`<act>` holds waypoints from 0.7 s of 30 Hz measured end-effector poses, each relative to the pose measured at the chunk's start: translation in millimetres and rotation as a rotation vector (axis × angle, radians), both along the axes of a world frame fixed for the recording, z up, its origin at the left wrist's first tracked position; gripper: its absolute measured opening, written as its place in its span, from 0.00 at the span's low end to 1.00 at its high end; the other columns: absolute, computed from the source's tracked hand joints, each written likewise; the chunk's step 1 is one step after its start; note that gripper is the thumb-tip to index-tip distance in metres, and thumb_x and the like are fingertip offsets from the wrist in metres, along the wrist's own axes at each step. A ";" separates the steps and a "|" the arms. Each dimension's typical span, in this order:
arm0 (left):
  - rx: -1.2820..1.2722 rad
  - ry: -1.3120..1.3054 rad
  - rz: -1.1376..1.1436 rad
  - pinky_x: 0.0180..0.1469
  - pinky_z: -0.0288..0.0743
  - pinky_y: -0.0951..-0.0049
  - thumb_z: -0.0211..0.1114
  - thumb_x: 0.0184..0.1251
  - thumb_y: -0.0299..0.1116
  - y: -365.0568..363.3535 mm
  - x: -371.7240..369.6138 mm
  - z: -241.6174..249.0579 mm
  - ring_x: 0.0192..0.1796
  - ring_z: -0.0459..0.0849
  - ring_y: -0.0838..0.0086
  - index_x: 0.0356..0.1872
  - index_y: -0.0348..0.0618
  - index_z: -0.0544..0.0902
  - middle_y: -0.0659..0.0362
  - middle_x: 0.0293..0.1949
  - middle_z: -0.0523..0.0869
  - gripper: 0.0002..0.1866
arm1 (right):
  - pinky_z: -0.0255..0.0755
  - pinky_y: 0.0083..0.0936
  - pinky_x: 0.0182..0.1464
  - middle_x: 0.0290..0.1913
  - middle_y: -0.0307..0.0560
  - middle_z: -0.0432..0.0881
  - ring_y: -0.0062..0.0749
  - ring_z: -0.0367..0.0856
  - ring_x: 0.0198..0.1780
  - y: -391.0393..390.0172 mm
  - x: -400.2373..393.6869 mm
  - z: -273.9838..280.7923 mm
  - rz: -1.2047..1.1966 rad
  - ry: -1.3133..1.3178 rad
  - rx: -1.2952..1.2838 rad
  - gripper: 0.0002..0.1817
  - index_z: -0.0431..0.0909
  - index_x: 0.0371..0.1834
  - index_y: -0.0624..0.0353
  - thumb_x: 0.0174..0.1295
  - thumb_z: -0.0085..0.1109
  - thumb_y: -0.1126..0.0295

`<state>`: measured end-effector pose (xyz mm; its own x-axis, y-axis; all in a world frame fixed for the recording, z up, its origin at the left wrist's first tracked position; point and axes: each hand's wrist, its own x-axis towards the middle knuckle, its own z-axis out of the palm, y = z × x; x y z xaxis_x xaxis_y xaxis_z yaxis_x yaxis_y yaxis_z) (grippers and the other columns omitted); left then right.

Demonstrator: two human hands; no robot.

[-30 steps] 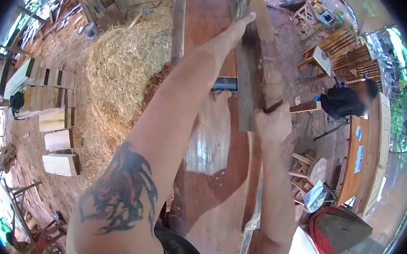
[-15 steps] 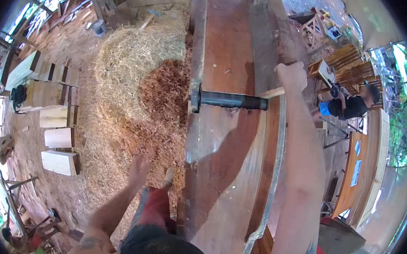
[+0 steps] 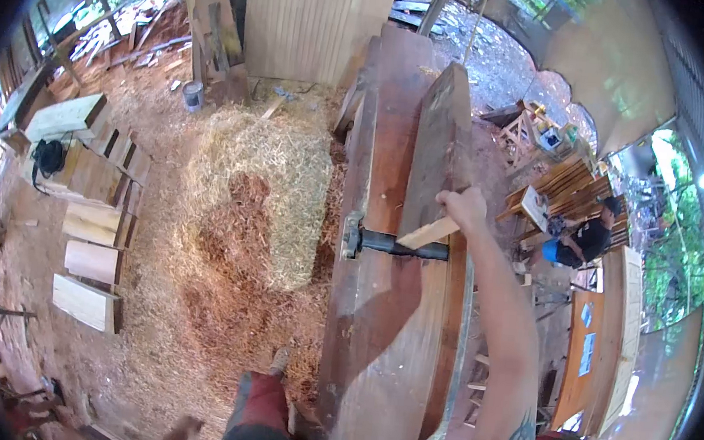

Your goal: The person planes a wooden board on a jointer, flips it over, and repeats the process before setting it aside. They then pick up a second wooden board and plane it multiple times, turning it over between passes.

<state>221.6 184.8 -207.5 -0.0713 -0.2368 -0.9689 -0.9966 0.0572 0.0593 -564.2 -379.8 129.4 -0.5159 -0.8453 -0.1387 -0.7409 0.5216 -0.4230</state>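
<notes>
My right hand (image 3: 464,208) is closed over the near end of a brown wooden plank (image 3: 439,144). The plank stands on edge along a long wooden machine bed (image 3: 392,339), and its pale end face shows just below my fingers. A dark cylindrical shaft (image 3: 379,241) crosses the bed under that end, with a metal fitting at its left side. Low in the view, my left hand (image 3: 186,430) hangs over the ground left of my leg. It is blurred, and I see nothing in it clearly.
A heap of wood shavings (image 3: 262,205) lies left of the bed. Farther left are several pale timber blocks (image 3: 85,302) and a bucket (image 3: 193,96). At the right, a person (image 3: 590,239) sits near wooden furniture, and an orange panel (image 3: 576,362) stands closer.
My view has tilted up, showing more of the plank and background. The right hand stays on the plank's end, which now shows over the shaft. My left hand sits lower in view.
</notes>
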 end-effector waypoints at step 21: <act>-0.329 0.239 0.857 0.65 0.82 0.49 0.70 0.66 0.57 -84.2 -185.4 92.5 0.59 0.90 0.43 0.58 0.41 0.91 0.37 0.53 0.91 0.31 | 0.87 0.40 0.28 0.48 0.40 0.94 0.38 0.95 0.41 14.1 -24.0 232.0 -0.141 -0.888 -0.016 0.19 0.88 0.57 0.47 0.67 0.66 0.53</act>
